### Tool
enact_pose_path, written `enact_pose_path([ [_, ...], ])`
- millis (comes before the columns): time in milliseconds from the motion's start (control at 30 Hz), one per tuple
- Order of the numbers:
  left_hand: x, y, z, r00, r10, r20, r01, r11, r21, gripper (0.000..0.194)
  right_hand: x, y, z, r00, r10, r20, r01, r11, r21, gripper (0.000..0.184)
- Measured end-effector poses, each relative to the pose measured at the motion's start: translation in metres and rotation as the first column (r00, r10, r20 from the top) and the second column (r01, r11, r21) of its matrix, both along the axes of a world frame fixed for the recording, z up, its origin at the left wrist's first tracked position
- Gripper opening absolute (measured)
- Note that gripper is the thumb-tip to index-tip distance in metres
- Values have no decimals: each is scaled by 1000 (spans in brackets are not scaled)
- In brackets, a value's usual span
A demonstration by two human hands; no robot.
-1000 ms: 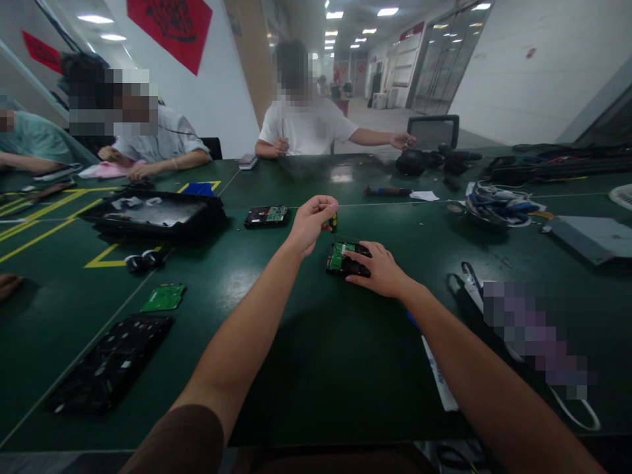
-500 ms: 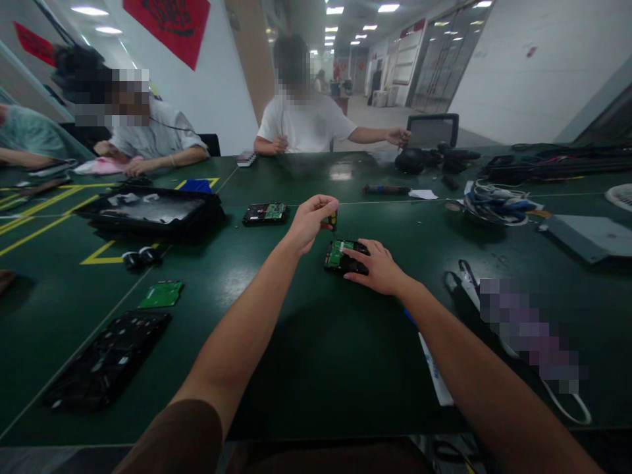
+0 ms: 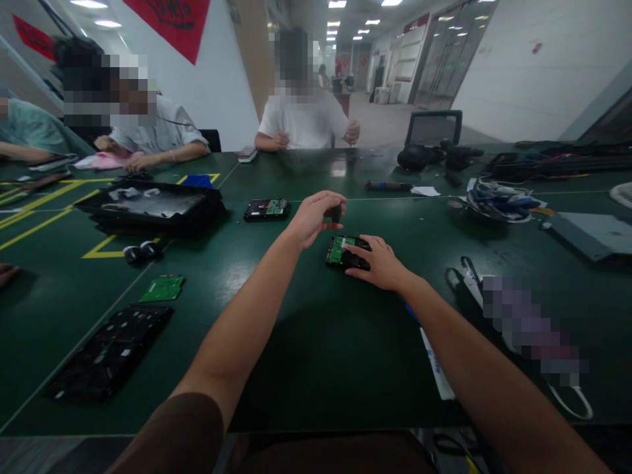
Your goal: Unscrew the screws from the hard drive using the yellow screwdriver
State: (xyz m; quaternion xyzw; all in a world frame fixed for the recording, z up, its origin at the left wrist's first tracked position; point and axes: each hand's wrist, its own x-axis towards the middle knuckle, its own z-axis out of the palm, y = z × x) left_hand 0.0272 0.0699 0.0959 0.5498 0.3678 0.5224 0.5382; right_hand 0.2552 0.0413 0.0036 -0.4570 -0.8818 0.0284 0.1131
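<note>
A hard drive (image 3: 338, 253) with a green circuit board facing up lies flat on the dark green table in front of me. My right hand (image 3: 382, 264) grips its right end, the thumb along the near edge and fingers over the board. Above the drive's far edge, my left hand (image 3: 316, 218) is closed around a small screwdriver (image 3: 336, 213). The screwdriver stands upright, its shaft pointing down at the board; whether the tip sits in a screw is too small to tell. Another hard drive (image 3: 266, 209) lies beyond my left hand.
On the left are a loose green circuit board (image 3: 164, 288), a black drive caddy-like part (image 3: 111, 352) and a black tray (image 3: 148, 207). Rightward lie a cable bundle (image 3: 501, 201), a grey metal box (image 3: 592, 234) and a strap (image 3: 471, 280). Co-workers sit across the table.
My left hand has turned slightly around the screwdriver, its fingers more extended. My right hand stays on the hard drive. The co-worker opposite has drawn an outstretched arm back in.
</note>
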Motion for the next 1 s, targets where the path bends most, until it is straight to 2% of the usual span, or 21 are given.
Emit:
enact_pose_path([
  [133,2,2,-4,994,13,108,-6,998,-62,14,0,-1,2,1000,4,3,-4,1000,-6,73],
  [367,3,2,-2,991,132,5,-132,990,-46,13,0,-1,1,1000,-2,-1,2,1000,-7,73],
  [600,7,-3,1,993,80,89,-72,993,-92,15,0,0,-3,1000,5,-18,-5,1000,27,72],
  [800,5,-4,5,972,210,-106,-209,978,19,20,1,0,-1,1000,4,-14,-4,1000,1,74],
  [900,4,-5,8,971,203,-126,-206,979,-11,19,1,0,0,1000,8,-9,-8,1000,-10,74],
  [1000,4,-5,8,989,143,-46,-147,986,-84,19,2,0,-1,1000,8,-10,-8,1000,-4,73],
])
